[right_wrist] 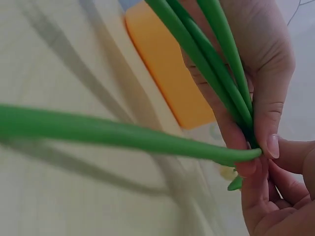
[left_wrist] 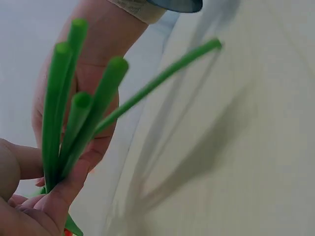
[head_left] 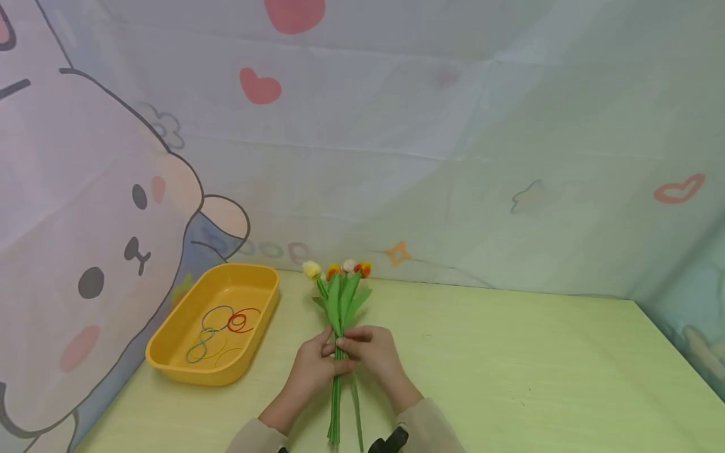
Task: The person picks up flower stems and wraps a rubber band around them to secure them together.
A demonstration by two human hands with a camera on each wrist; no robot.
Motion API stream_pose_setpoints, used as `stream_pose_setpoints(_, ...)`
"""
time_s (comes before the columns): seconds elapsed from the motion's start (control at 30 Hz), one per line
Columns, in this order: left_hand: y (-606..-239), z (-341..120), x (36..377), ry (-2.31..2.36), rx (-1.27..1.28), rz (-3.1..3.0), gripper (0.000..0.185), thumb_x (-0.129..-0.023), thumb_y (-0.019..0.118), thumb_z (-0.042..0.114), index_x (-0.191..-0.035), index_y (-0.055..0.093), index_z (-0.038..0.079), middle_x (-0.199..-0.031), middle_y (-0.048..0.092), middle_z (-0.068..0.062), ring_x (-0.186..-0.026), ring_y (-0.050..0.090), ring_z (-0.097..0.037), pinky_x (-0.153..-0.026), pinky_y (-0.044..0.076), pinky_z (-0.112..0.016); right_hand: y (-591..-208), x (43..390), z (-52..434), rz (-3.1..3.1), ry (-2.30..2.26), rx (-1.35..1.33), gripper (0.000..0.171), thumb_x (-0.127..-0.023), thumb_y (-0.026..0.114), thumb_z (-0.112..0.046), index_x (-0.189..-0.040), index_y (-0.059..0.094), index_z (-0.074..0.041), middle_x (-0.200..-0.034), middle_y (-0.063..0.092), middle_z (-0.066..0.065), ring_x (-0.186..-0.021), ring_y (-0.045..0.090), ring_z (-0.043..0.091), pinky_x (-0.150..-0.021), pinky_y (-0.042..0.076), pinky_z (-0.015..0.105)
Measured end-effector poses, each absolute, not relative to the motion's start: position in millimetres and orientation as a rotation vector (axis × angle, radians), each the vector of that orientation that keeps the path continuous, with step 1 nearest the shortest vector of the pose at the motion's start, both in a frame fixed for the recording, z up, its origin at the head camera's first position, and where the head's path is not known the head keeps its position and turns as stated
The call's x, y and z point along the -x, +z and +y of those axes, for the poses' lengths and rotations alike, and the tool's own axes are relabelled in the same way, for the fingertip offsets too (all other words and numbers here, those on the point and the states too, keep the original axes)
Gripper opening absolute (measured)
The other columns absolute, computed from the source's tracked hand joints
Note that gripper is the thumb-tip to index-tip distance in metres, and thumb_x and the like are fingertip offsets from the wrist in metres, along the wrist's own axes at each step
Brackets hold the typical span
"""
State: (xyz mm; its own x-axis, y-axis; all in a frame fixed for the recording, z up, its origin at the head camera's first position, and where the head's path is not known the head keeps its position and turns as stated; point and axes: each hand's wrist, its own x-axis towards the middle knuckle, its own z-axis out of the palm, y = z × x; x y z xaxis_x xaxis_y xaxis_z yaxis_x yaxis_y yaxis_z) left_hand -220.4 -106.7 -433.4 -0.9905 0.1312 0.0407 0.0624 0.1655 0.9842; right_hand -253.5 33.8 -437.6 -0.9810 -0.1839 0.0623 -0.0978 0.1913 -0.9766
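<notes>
A small bunch of artificial tulips (head_left: 342,305) stands over the table, with yellow, orange-red and pale flower heads at the far end and green stems towards me. My left hand (head_left: 314,363) grips the stems just below the leaves. Close against it, my right hand (head_left: 376,352) pinches at the same spot with thumb and fingers. One stem (right_wrist: 123,135) splays away from the others, as the right wrist view shows. Several stem ends (left_wrist: 115,69) fan out in the left wrist view. The fingers cover the place where the stems meet.
A yellow tray (head_left: 161,362) stands to the left with several rubber bands (head_left: 218,346) in it, coloured red, blue, green and yellow. The light green table (head_left: 538,365) reaches to a printed cloth backdrop (head_left: 453,189) behind.
</notes>
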Motion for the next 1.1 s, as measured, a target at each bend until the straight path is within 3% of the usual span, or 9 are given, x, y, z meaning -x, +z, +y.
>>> stream_pose_setpoints(0.2,-423.3,-104.9,216.9,2.099,-0.233,2.275,0.079,-0.082,0.071,-0.003,-0.146,0.026,-0.010,-0.120,0.060,-0.027,-0.092,0.069,-0.030,-0.071,0.057,-0.030,-420.0,250.4,36.8,2.427,-1.960,0.334,0.027,-0.084,0.076,-0.016,-0.098,0.072,0.006,-0.091,0.072,0.016,-0.067,0.059,0.010,-0.059,0.051,0.027)
stream_pose_setpoints(0.47,-413.7,-101.6,210.0,2.209,-0.318,2.130,0.077,-0.084,0.068,-0.006,-0.148,0.025,-0.005,-0.124,0.058,-0.027,-0.100,0.064,-0.041,-0.074,0.057,-0.029,-401.5,243.5,41.1,2.435,-2.009,0.328,0.024,-0.084,0.075,-0.017,-0.095,0.072,0.004,-0.086,0.071,0.011,-0.066,0.058,0.010,-0.059,0.047,0.024)
stream_pose_setpoints(0.7,-405.7,-98.3,203.2,2.235,-0.342,2.131,0.076,-0.083,0.070,-0.004,-0.147,0.028,-0.005,-0.125,0.058,-0.026,-0.096,0.069,-0.024,-0.075,0.057,-0.028,-392.4,238.8,43.0,2.452,-2.024,0.336,0.020,-0.083,0.076,-0.015,-0.090,0.070,0.003,-0.077,0.068,0.004,-0.065,0.057,0.012,-0.057,0.047,0.024)
stream_pose_setpoints(0.9,-398.6,-98.1,198.9,2.246,-0.364,2.156,0.072,-0.084,0.070,-0.004,-0.145,0.034,-0.004,-0.124,0.059,-0.025,-0.091,0.069,-0.012,-0.077,0.056,-0.026,-384.1,233.8,46.1,2.401,-2.079,0.293,0.026,-0.081,0.078,-0.015,-0.086,0.057,0.000,-0.070,0.061,0.000,-0.061,0.054,0.013,-0.053,0.042,0.023)
stream_pose_setpoints(1.1,-392.3,-98.2,195.5,2.284,-0.457,2.105,0.071,-0.084,0.070,-0.003,-0.145,0.034,-0.004,-0.125,0.057,-0.027,-0.092,0.068,-0.007,-0.079,0.055,-0.025,-376.4,232.4,52.7,2.264,-2.068,0.361,0.033,-0.086,0.073,-0.017,-0.107,0.059,0.004,-0.085,0.064,0.005,-0.072,0.055,0.013,-0.064,0.045,0.027)
